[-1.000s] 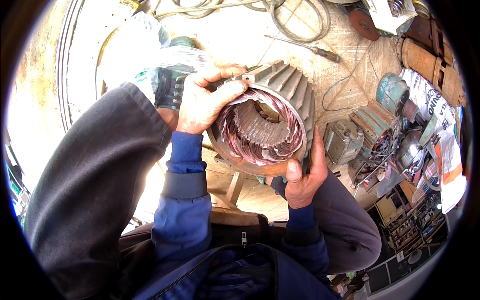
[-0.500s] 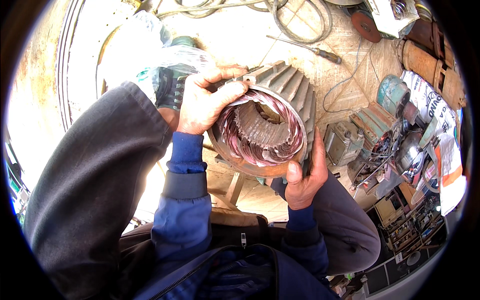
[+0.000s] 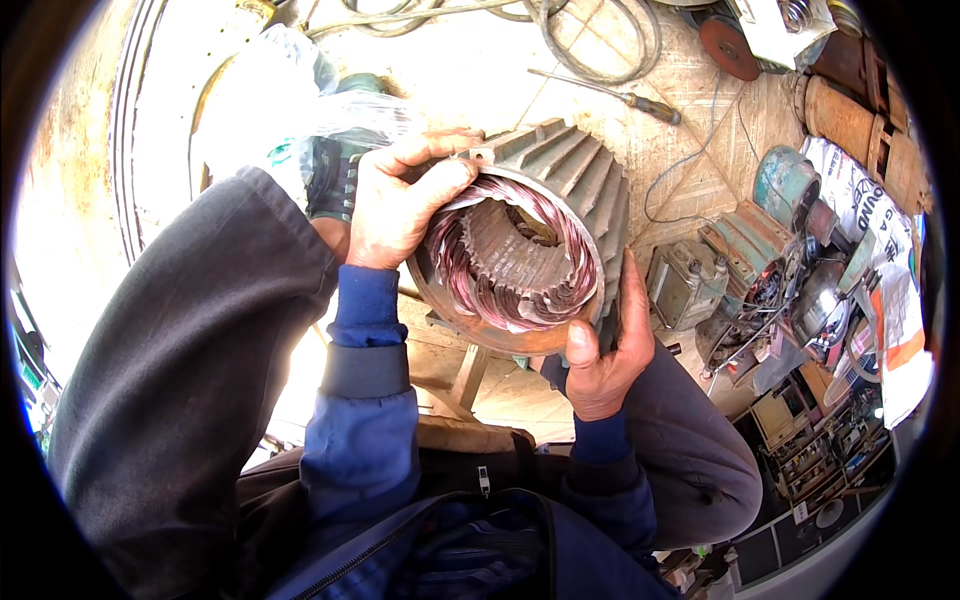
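Observation:
A finned electric motor stator (image 3: 590,185) is held up between both hands, over my lap, its open end tilted toward me. Inside its rusty rim runs a ring of reddish copper windings (image 3: 455,270) around a slotted core. My left hand (image 3: 395,200) grips the upper left of the rim, thumb on the near face and fingers behind the edge. Against the lower right side presses my right hand (image 3: 612,355), thumb by the rim and fingers along the fins. The fingertips behind the housing are hidden.
On the floor beyond lie a screwdriver (image 3: 640,104), a looped cable (image 3: 600,75) and clear plastic sheeting (image 3: 365,115). At the right stand another motor housing (image 3: 755,245), a green metal box (image 3: 685,285), a printed sack (image 3: 850,185) and a reddish disc (image 3: 730,50).
The stator has shifted slightly left, and its open face has turned a little. My left hand moved left with it; my right hand stays at the lower right side.

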### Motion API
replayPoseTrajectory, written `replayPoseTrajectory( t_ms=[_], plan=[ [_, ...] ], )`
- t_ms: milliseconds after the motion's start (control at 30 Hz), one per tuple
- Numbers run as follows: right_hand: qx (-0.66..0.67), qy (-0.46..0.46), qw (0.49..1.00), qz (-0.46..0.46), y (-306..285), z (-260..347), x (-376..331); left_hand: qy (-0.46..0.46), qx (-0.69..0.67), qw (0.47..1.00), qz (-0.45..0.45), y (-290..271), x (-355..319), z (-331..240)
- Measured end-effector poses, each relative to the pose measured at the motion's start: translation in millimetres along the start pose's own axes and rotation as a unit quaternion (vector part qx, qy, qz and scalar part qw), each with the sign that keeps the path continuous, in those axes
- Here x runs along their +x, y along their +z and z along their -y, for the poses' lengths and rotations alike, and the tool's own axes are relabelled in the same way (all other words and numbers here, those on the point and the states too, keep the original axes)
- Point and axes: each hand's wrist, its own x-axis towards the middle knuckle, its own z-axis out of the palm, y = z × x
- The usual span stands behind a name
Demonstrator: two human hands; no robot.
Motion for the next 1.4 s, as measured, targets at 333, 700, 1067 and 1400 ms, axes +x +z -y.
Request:
replayPoseTrajectory(
  t_ms=[333, 700, 1067, 1400],
  plan=[
    [0.009, 0.000, 1.000, 0.001, 4, 5, -1, 0.018, -0.038, 0.999, 0.005, -11, 0, 6],
    [0.000, -0.016, 1.000, -0.002, 8, 8, 2, 0.005, -0.056, 0.998, 0.000, -20, 0, 14],
    [0.007, -0.029, 1.000, -0.004, 10, 10, 4, -0.010, -0.067, 0.998, -0.009, -20, -1, 9],
    [-0.005, -0.039, 0.999, -0.002, 9, 11, 6, -0.002, -0.082, 0.997, -0.017, -22, 0, 15]
  ],
)
